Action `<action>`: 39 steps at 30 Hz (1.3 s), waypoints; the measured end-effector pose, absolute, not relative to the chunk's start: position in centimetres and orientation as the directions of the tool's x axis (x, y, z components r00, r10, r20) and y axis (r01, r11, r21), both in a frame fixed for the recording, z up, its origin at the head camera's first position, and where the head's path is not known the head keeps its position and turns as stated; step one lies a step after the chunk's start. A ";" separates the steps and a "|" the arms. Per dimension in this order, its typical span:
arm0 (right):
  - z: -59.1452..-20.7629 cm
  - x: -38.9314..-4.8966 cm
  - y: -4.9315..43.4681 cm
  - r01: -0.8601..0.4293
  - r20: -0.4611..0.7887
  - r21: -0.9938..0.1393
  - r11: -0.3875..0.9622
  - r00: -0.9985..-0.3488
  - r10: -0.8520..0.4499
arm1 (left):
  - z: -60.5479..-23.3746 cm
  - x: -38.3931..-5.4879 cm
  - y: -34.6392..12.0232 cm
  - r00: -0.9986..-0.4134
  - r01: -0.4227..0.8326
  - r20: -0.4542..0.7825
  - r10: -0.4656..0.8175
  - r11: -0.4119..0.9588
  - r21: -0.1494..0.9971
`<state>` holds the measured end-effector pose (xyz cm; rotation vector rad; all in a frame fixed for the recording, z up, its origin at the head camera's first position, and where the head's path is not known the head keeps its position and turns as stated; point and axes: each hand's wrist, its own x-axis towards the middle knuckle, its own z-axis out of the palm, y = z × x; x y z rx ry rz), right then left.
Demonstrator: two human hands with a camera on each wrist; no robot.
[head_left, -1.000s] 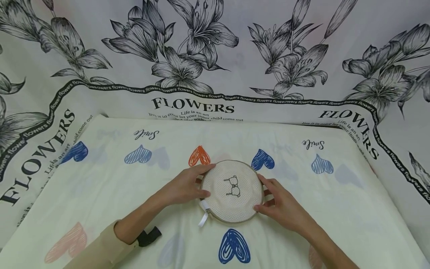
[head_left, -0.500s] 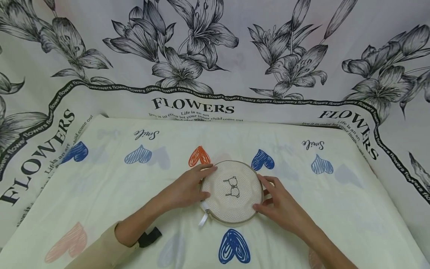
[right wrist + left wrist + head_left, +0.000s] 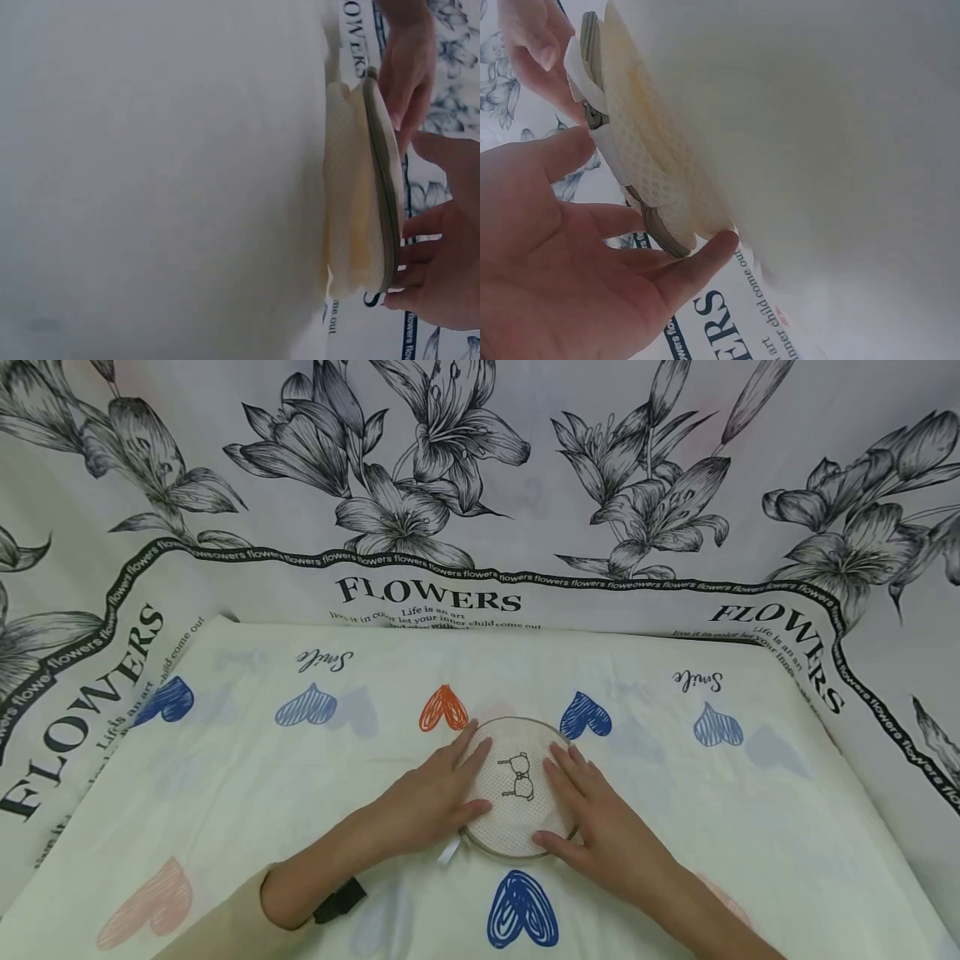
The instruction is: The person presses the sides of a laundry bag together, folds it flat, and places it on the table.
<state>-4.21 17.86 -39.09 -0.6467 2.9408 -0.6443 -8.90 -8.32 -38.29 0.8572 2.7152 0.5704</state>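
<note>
Pouch (image 3: 514,810) on cloth (image 3: 247,768), left hand (image 3: 429,797) at left rim, right hand (image 3: 606,822) opposite; curtain (image 3: 536,539) behind

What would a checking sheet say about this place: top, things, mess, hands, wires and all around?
Surface: pale cream cloth, printed with coloured hearts and "Smile".
Job's things: round cream mesh pouch with olive-grey zip, white fabric tab and black outline drawing; it lies on the cloth.
Clutter: black object beside the beige fabric sleeve; can't tell what.
Hands: left hand and right hand rest on opposite sides of the pouch, fingers spread.
Cables: nothing seen.
Surroundings: white fabric with black flower drawings and "FLOWERS" lettering.
</note>
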 end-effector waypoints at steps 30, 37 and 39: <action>-40.6 -4.8 16.8 -0.555 0.134 -0.195 0.809 -0.832 -0.538 | -39.6 -8.2 -7.3 -0.703 0.699 -0.046 0.710 0.701 0.141; -41.1 -4.9 16.8 -0.549 0.107 -0.198 0.812 -0.836 -0.539 | -39.7 -8.4 -7.4 -0.692 0.708 -0.064 0.719 0.693 0.138; -41.2 -4.9 16.9 -0.552 0.103 -0.192 0.811 -0.834 -0.543 | -39.8 -8.4 -7.4 -0.691 0.709 -0.068 0.720 0.693 0.133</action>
